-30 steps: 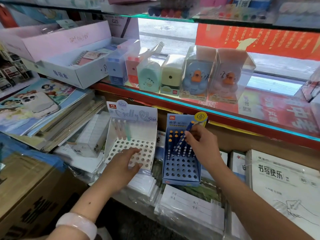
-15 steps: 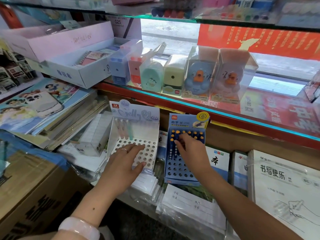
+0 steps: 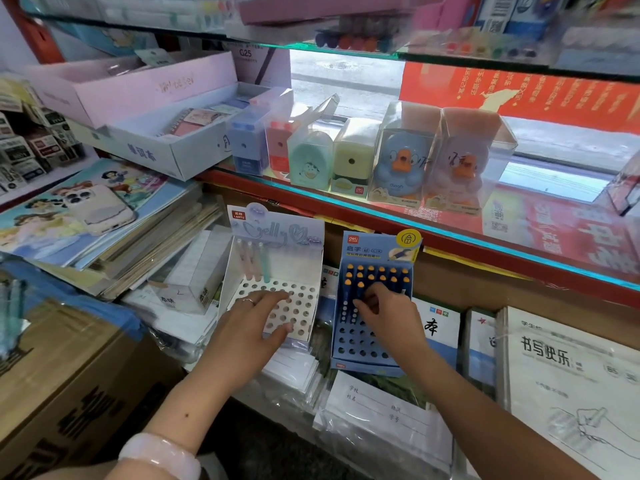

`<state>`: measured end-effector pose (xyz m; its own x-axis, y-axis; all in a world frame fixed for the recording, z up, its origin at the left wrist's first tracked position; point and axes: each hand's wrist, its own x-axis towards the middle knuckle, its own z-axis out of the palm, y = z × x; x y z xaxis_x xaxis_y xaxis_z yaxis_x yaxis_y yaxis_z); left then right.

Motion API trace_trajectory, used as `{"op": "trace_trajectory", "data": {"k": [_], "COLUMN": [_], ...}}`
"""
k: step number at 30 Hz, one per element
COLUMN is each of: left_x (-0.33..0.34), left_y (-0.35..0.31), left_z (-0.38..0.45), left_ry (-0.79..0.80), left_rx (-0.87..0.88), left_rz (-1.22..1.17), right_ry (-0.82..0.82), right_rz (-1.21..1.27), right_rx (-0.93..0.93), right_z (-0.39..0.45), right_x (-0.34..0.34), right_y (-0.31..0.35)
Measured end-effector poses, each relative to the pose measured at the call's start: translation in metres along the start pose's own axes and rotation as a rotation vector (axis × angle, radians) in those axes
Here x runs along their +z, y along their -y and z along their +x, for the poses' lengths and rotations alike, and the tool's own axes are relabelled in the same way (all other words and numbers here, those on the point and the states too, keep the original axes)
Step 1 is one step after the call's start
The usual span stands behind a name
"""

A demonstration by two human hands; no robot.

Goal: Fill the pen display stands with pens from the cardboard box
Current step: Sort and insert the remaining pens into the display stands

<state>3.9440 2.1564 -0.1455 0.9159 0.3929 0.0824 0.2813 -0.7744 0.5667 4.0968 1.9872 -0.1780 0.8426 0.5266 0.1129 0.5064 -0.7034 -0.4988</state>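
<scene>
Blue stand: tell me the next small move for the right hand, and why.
Probably press the pen down until it seats, then let go. The right hand has its fingers curled on pens in the blue stand, whose front holes are unfilled, while the left hand rests flat on the white stand.

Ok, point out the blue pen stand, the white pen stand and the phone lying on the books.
blue pen stand (image 3: 360,344): head view, on its perforated blue top panel, lower left.
white pen stand (image 3: 298,306): head view, on its bare perforated white panel.
phone (image 3: 104,211): head view, on the middle of its pale back.
</scene>
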Motion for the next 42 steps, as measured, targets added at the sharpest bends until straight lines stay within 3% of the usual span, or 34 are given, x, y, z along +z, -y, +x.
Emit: {"op": "trace_trajectory", "data": {"k": [6, 10, 17, 27, 35, 42], "left_x": [-0.033, -0.072, -0.147, -0.216, -0.237, -0.238], "left_y": [-0.014, -0.009, 0.059, 0.183, 0.264, 0.309], "left_z": [0.016, 0.02, -0.003, -0.111, -0.19, -0.221], "left_ry": [-0.103, -0.134, -0.118, -0.27, -0.442, -0.518], "left_rx": [-0.05, -0.096, -0.257, -0.591, -0.892, -1.032], "left_rz": [-0.095, -0.018, 0.181, 0.2, 0.116, -0.008], "right_ry": [-0.19, -0.008, 0.276, 0.569, 0.656, 0.7], "right_rz": [0.202, 0.286, 0.059, 0.046, -0.014, -0.003], "right_rx": [-0.156, -0.338, -0.56, -0.802, -0.977, -1.045], "right_z": [0.014, 0.04, 0.068, 0.049, 0.014, 0.0], "right_x": [-0.039, -0.04, 0.017, 0.113, 0.189, 0.234], "right_y": [0.047, 0.109, 0.208, 0.359, 0.455, 0.481]}}
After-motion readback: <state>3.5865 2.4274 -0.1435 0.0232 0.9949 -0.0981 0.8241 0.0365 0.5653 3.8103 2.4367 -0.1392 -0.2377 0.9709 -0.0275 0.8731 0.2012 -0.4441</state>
